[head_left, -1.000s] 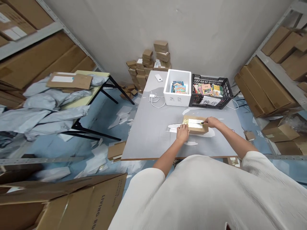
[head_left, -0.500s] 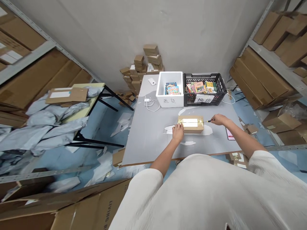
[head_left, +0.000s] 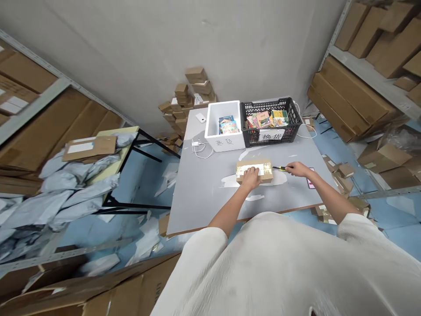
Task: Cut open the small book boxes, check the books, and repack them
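Left hand (head_left: 251,177) now sits mid-carton, shifted from the left end; fingers spread, ungripping. Right hand (head_left: 297,169) clenches a cutter (head_left: 282,168) by the right end. From afar, I judge the taped carton (head_left: 265,174) steadied, nearer the front edge of the tabletop (head_left: 200,197) than the back.

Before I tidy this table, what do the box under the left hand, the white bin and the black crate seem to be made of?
Box: matt brown cardboard, by its colour and flat faces, with shiny tape. White bin: probably foam, by its thick, smooth, dull walls. Black crate: likely moulded plastic, low-sheen, by its regular lattice openings.
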Motion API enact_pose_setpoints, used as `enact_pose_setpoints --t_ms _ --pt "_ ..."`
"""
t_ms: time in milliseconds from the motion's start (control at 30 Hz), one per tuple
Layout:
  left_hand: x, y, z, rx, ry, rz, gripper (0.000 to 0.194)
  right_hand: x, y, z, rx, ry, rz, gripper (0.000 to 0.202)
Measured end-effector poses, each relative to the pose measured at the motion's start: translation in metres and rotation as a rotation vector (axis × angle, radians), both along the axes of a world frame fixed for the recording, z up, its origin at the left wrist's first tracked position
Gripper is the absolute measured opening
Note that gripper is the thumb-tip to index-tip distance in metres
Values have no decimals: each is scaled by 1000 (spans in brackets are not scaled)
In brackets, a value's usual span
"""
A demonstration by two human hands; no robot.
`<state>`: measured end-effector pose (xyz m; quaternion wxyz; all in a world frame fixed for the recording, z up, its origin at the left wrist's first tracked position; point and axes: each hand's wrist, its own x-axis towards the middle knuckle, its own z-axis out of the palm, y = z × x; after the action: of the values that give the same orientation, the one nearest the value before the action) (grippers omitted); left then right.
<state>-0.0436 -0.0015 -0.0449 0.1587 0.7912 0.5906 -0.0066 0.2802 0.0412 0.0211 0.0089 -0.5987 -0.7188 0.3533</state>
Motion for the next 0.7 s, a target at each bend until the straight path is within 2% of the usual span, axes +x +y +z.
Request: enact_pose_setpoints --t_ms 133,333,433,567,700 --pt "8 14 -3 -45 54 9 68 -1 -15 -13 -175 178 -86 33" --pt "11 23 -1 -70 102 0 60 3 -23 -34 -182 266 -172 31" --pt "11 22 -2 -50 119 -1 63 4 -18 -37 -185 276 -192 30" --pt "11 14 -8 -5 97 3 65 4 -5 -37 -143 244 -121 29" --pt "10 6 -15 19 48 17 64 0 14 -35 -7 79 87 31"
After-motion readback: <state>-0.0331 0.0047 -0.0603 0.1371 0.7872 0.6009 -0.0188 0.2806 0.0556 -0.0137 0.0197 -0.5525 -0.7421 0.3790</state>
